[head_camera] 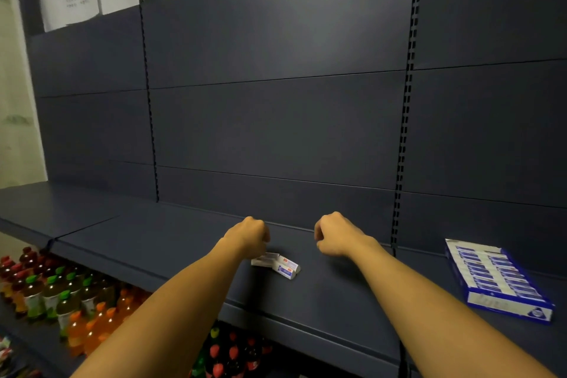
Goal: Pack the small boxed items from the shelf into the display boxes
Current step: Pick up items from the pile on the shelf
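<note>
two hands (250,236) (333,235) over small boxes (276,264), display box (497,281) well apart

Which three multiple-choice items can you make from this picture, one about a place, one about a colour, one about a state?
1. Where is the display box?
A. On the shelf, right of both hands
B. On the floor
C. Between the hands

2. What colour is its border?
A. Green
B. Blue
C. Yellow

3. What is the right hand doing?
A. Gripping a bottle
B. Lying flat on the display box
C. Holding nothing, fingers curled

Key: 1 A, it lies at the shelf's right end. 2 B, the rim is blue. 3 C, nothing shows in it; the small boxes lie by the left hand.
</note>
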`<state>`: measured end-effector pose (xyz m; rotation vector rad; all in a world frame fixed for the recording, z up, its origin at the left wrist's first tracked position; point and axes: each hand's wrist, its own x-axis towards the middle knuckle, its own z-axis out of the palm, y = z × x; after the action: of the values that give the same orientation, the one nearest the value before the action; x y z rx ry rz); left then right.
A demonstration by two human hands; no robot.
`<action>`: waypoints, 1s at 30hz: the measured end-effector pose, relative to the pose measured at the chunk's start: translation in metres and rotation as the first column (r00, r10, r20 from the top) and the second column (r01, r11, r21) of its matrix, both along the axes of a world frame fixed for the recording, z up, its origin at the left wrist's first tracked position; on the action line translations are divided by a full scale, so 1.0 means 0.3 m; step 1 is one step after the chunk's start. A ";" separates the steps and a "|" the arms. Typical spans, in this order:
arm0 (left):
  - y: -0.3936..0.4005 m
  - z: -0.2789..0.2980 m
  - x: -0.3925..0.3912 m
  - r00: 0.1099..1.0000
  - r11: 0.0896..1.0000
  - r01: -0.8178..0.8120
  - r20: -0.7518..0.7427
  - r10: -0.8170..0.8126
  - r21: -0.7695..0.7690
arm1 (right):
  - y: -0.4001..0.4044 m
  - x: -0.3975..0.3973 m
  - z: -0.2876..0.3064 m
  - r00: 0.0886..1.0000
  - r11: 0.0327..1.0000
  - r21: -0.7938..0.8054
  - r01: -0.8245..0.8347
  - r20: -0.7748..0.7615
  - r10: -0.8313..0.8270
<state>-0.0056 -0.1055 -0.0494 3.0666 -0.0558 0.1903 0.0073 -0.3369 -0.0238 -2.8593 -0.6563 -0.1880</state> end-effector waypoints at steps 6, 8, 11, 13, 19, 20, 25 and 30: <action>0.011 -0.021 0.071 0.990 0.994 0.105 -0.095 -0.103 0.013 | 0.012 0.036 -0.011 1.000 1.000 0.024 0.017 -0.017 -0.017; 0.018 -0.025 0.080 0.982 0.989 0.148 -0.120 -0.146 0.013 | 0.029 0.036 -0.015 0.999 0.999 0.036 0.030 -0.028 -0.029; 0.030 -0.025 0.094 0.966 0.975 0.223 -0.136 -0.220 0.015 | 0.065 0.032 -0.033 0.998 0.997 0.058 0.046 -0.035 -0.044; 0.038 -0.023 0.105 0.956 0.966 0.257 -0.148 -0.254 0.006 | 0.091 0.030 -0.050 0.998 0.996 0.077 0.053 -0.051 -0.049; 0.086 -0.002 0.127 0.948 0.951 0.308 -0.084 -0.308 -0.014 | 0.147 0.033 -0.079 0.994 0.990 0.108 0.086 -0.075 -0.078; 0.101 0.007 0.130 0.948 0.950 0.311 -0.058 -0.312 -0.024 | 0.157 0.032 -0.080 0.994 0.991 0.105 0.087 -0.081 -0.079; 0.180 0.040 0.138 0.936 0.939 0.344 0.090 -0.340 -0.032 | 0.208 0.023 -0.085 0.987 0.994 0.052 0.095 -0.136 -0.087; 0.236 0.034 0.137 0.930 0.932 0.355 0.137 -0.343 -0.079 | 0.250 0.015 -0.106 0.976 0.991 -0.078 0.113 -0.179 -0.125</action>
<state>0.0355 -0.0347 -0.0393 2.8753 -0.5753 0.3434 0.0120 -0.2619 -0.0556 -2.9358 -0.4641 0.0818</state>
